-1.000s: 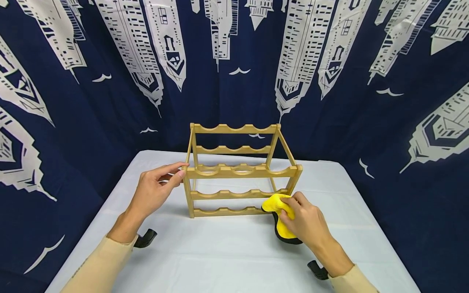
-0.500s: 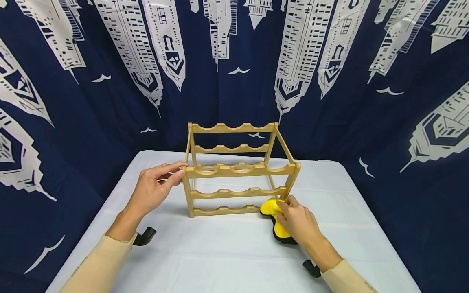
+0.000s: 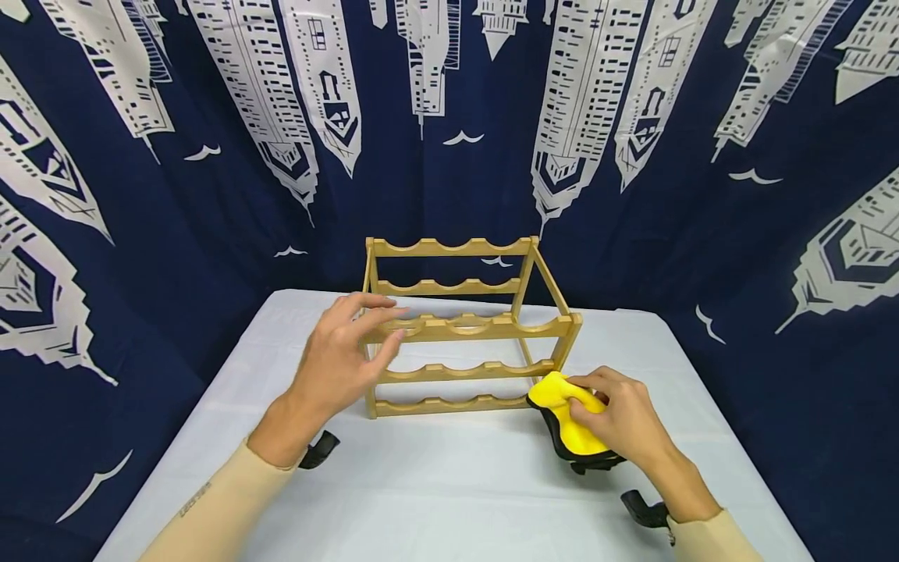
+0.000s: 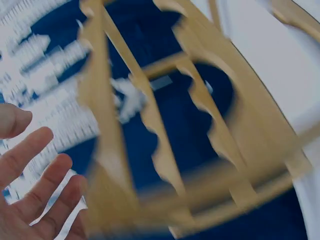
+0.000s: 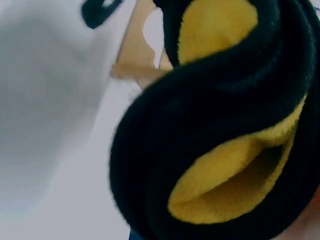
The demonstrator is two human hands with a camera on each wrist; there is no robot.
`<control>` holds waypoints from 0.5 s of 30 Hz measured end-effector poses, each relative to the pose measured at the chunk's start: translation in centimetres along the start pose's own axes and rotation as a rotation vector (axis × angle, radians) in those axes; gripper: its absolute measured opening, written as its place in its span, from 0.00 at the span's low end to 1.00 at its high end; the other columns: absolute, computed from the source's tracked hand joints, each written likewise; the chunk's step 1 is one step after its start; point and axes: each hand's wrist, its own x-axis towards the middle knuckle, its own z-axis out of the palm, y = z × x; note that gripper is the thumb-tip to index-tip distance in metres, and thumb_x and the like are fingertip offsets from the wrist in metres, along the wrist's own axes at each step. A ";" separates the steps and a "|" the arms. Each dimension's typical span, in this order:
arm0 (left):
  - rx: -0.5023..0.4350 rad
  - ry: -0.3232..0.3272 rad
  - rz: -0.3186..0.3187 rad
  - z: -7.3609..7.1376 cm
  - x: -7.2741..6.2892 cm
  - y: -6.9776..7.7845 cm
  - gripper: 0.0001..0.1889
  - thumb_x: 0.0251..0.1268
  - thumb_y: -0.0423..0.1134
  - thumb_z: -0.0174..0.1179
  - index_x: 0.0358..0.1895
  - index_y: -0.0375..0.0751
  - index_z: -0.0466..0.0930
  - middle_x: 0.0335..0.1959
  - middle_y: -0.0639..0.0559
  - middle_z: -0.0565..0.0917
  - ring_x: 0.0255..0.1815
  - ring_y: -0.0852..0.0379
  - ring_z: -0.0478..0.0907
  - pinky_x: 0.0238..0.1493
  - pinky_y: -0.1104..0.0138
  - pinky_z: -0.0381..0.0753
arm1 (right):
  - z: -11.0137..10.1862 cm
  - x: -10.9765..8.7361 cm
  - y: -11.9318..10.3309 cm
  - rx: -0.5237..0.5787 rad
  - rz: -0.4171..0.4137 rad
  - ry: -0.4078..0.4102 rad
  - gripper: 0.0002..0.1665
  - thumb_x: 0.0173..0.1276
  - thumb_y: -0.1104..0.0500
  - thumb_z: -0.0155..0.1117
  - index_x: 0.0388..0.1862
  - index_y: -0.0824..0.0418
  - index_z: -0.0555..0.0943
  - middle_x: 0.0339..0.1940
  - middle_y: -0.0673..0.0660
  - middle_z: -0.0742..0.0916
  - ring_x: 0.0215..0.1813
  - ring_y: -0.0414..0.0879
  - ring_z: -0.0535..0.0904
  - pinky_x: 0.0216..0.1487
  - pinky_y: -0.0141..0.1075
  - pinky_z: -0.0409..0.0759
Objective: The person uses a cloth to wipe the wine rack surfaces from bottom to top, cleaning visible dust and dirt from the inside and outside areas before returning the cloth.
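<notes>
A wooden bottle rack [image 3: 485, 329] with scalloped bars stands on the white-covered table. My left hand [image 3: 344, 351] is in front of its left side, fingers spread and holding nothing; in the left wrist view, the fingers [image 4: 37, 192] show beside the blurred rack [image 4: 107, 125]. At the rack's lower right front corner, my right hand [image 3: 621, 410] pinches a yellow cleaning cloth [image 3: 572, 417] with a dark edge. Folds of the cloth [image 5: 220, 185] fill much of the right wrist view and hide most of that hand.
The white tablecloth [image 3: 421, 499] covers the table. Behind it hangs a navy curtain [image 3: 421, 195] printed with white buildings and birds. A black wrist-camera mount shows at each wrist, the left mount [image 3: 319, 450] and the right mount [image 3: 642, 509].
My left hand has let go of the rack's left upright and moved right, its fingers spreading. My right hand has drawn slightly right with the cloth, away from the corner post.
</notes>
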 end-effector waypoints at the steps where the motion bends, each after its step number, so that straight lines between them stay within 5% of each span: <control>1: -0.012 -0.016 0.026 0.6 0.6 0.8 0.12 0.75 0.37 0.79 0.58 0.47 0.98 0.58 0.45 0.94 0.62 0.41 0.91 0.64 0.45 0.92 | -0.4 0.0 0.3 -0.002 -0.003 -0.002 0.20 0.63 0.68 0.87 0.55 0.61 0.98 0.39 0.50 0.93 0.34 0.37 0.77 0.34 0.29 0.82; 8: -0.097 -0.168 0.140 6.5 5.0 6.3 0.14 0.81 0.42 0.77 0.63 0.49 0.96 0.54 0.51 0.93 0.52 0.53 0.91 0.54 0.63 0.93 | -2.0 0.2 2.3 -0.028 -0.006 0.027 0.21 0.61 0.68 0.89 0.54 0.62 0.98 0.41 0.52 0.95 0.35 0.35 0.79 0.33 0.29 0.82; 15: 0.027 -0.434 0.081 12.1 8.9 10.3 0.22 0.87 0.56 0.71 0.76 0.57 0.89 0.56 0.56 0.90 0.40 0.61 0.84 0.34 0.77 0.81 | -1.3 0.7 3.9 -0.037 -0.027 0.146 0.21 0.60 0.70 0.88 0.54 0.62 0.98 0.43 0.57 0.96 0.37 0.41 0.83 0.38 0.18 0.79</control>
